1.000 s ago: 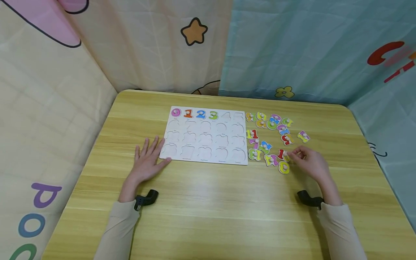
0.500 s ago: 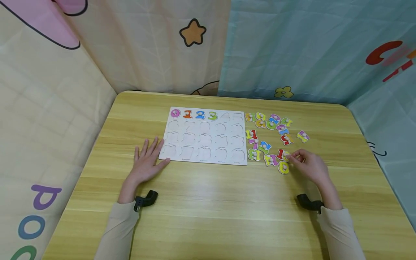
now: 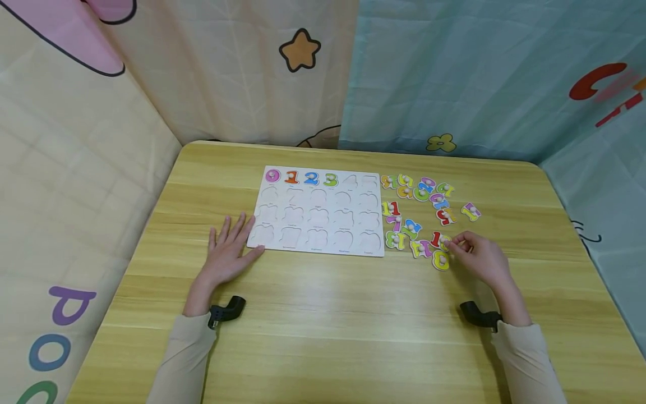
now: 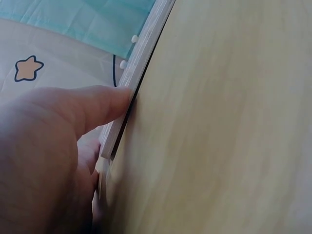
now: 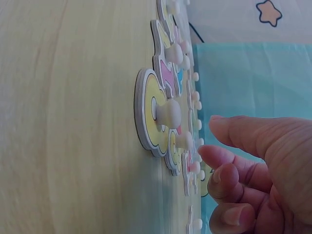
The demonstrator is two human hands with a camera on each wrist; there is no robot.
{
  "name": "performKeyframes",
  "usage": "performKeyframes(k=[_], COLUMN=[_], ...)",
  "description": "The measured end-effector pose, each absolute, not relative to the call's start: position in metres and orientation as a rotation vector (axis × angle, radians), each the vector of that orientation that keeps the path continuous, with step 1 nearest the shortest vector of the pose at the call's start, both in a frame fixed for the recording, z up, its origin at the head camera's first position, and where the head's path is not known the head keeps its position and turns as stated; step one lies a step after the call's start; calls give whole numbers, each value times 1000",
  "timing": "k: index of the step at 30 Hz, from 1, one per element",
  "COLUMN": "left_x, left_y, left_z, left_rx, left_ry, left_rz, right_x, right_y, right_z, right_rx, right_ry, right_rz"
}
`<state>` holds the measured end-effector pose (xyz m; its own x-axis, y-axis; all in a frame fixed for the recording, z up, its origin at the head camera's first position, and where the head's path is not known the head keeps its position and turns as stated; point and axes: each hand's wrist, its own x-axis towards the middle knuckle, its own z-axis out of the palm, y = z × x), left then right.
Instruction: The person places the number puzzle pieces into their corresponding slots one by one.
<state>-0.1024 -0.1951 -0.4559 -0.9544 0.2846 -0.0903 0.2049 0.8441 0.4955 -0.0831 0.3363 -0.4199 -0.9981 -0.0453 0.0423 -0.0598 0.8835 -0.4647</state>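
Observation:
My left hand (image 3: 229,252) lies with spread fingers at the near left corner of a white number puzzle board (image 3: 308,199). In the left wrist view, the thumb (image 4: 105,103) touches the board's edge. Knobbed pieces 0, 1, 2 and 3 (image 3: 330,179) sit in its top row. My right hand (image 3: 479,255) hovers with bent fingers beside a red and yellow number piece (image 3: 436,239). The right wrist view shows thumb and index fingertips (image 5: 217,124) apart, with nothing between them. Just in front lies a yellow zero-shaped piece (image 5: 155,112).
Several knobbed number pieces (image 3: 396,241) lie close together right of the board. One purple and yellow piece (image 3: 471,211) lies apart on the right. Curtains (image 3: 439,73) hang behind the wooden table (image 3: 328,325).
The right hand has stayed beside the red and yellow piece, with only a very slight shift. The left hand, the board and the pieces have not visibly moved.

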Motion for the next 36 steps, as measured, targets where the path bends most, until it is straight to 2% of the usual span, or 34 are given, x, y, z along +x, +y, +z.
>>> performKeyframes(k=[36], left_x=[-109], left_y=[-194], left_z=[-460], left_rx=[393], left_ry=[2881], left_rz=[741], right_x=[-85], right_y=[331], right_z=[-422], right_rx=[49], right_ry=[-3027], right_rz=[791])
